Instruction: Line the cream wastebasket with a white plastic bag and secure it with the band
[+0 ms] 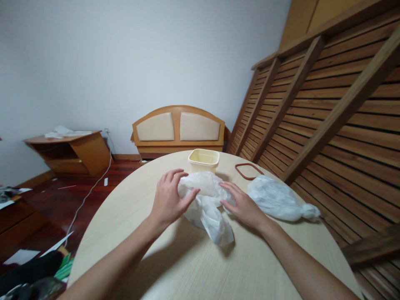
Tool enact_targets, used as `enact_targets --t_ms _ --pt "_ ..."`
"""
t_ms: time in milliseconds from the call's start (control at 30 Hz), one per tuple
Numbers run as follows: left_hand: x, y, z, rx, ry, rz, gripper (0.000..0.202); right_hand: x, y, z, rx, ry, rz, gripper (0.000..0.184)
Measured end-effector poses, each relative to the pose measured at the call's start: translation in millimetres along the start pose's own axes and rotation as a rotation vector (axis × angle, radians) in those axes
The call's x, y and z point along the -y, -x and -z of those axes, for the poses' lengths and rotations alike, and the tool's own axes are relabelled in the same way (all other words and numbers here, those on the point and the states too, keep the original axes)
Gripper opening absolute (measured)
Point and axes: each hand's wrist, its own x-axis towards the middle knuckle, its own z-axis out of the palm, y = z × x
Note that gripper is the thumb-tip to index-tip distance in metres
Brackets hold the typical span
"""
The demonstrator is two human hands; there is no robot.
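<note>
A crumpled white plastic bag (208, 208) lies in the middle of the round pale wooden table (156, 258). My left hand (170, 200) rests on the bag's left side with fingers spread and the thumb pressing into the plastic. My right hand (242, 204) lies flat against the bag's right side, fingers stretched out. Neither hand is closed around the bag. Behind the bag stands a small pale yellow plastic bin (203, 160), open at the top.
A second, filled and knotted white bag (278, 200) lies to the right. A brown ring-shaped rim (249, 171) lies beside the bin. A slatted wooden bed frame (328, 108) leans at the right. A headboard (178, 130), a low shelf (71, 152) and floor clutter sit beyond.
</note>
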Motion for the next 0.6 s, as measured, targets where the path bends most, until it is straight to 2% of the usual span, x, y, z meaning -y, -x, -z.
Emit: enact_targets --t_ms 100,167,267,400,433,500,600 --pt "-21 17 -6.2 0.212 -0.053 -0.225 0.059 0 -1 0 -0.053 -0.063 -0.004 0.046" --pt "-27 24 -11.9 0.366 -0.098 -0.295 0.065 -1 -2 2 -0.1 -0.109 -0.017 0.042" --pt "-24 26 -18.5 0.607 -0.149 -0.366 0.058 -2 -4 5 -0.195 -0.198 -0.08 0.035" --pt "-11 17 -18.0 0.818 -0.115 -0.383 0.03 -8 -8 12 -0.295 -0.395 -0.287 0.038" --pt "-7 15 -16.3 0.859 -0.083 -0.38 0.028 -11 -8 15 -0.324 -0.432 -0.35 0.041" --pt "-2 11 -11.1 0.94 -0.02 -0.362 0.029 -17 -8 21 -0.406 -0.42 -0.443 0.043" --pt "3 7 -0.7 1.03 0.025 -0.289 0.027 -27 -7 32 -0.503 -0.296 -0.48 0.04"
